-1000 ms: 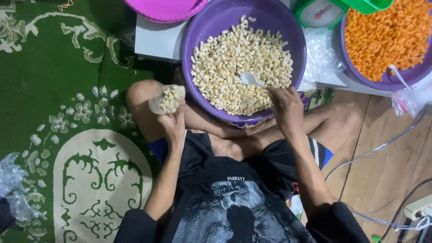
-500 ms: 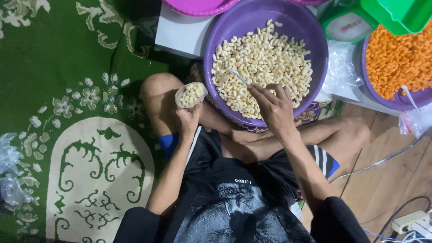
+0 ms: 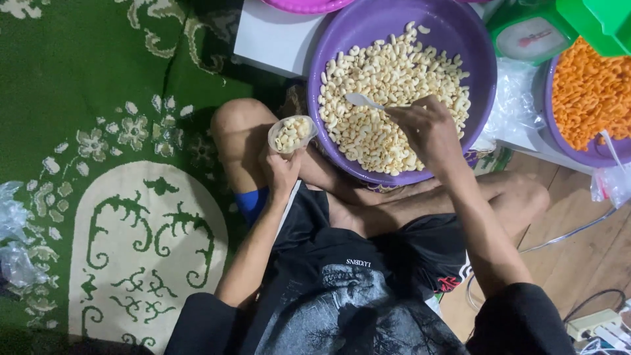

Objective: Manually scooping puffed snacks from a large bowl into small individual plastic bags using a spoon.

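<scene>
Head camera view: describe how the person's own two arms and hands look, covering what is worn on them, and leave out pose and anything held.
Both arms are bare from the upper arm down, with short black sleeves ending near the bottom edge of the view. The left hand and right hand are bare: no gloves can be seen, and no watch, ring or bracelet on the parts that show. No markings show on either forearm.

Both hands (image 3: 282,169) (image 3: 428,128) raised, fingers closed

Spoon (image 3: 360,100) handle hidden in right hand (image 3: 427,128); orange-snack basin (image 3: 587,148) cut by the right edge
</scene>
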